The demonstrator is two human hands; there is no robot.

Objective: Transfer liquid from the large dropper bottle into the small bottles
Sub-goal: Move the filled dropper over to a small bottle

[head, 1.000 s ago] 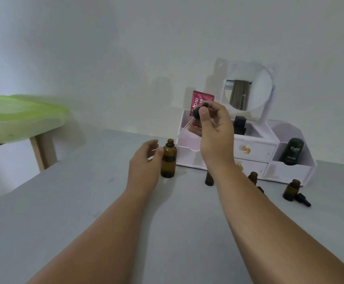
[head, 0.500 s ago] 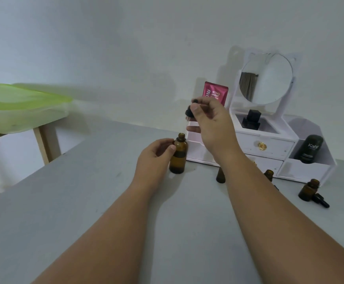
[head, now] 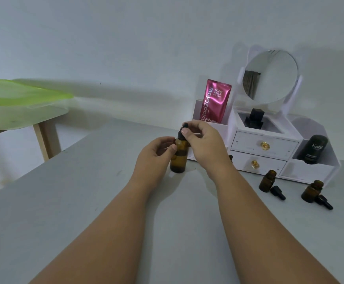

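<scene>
The large amber dropper bottle [head: 179, 158] stands upright on the grey table [head: 64, 201]. My left hand [head: 154, 154] holds its body from the left. My right hand [head: 204, 142] pinches the black dropper cap [head: 182, 131], which sits on the bottle's neck. Two small amber bottles [head: 267, 181] [head: 311, 191] stand open at the right, each with a black dropper cap [head: 277, 192] [head: 324, 201] lying beside it. A third small bottle [head: 230, 157] peeks out behind my right wrist.
A white vanity organiser [head: 265, 148] with a round mirror [head: 269, 76], two drawers, a pink sachet [head: 215, 101] and a black tube [head: 314, 149] stands at the back right. A green-lidded plastic box [head: 19, 103] rests on a wooden stand at the left.
My right hand has lowered the dropper from above the table down into the large bottle's neck. My left hand has stayed on the bottle. The view has shifted left.
</scene>
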